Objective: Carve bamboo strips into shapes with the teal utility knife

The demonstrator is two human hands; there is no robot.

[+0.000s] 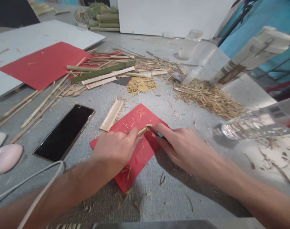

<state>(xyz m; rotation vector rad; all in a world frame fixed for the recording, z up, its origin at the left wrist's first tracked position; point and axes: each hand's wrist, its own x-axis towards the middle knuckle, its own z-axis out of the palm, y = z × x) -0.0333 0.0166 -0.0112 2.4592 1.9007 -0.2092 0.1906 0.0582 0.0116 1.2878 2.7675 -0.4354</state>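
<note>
My left hand pinches a short pale strip of plant stem, which points up and right from its fingertips. In my right hand is a dark-bladed craft knife with a bit of teal on it. Its blade meets the strip's far end. Both hands are over a red sheet of paper lying on the grey table, with thin shavings scattered on it. Just beyond my left hand lies a flat pale wood-like piece. Most of the knife's handle is hidden in my right hand.
A black phone lies to the left, beside a white cable. Cut stems and a yellow card lie ahead. At right are a straw pile and a clear plastic bottle on its side.
</note>
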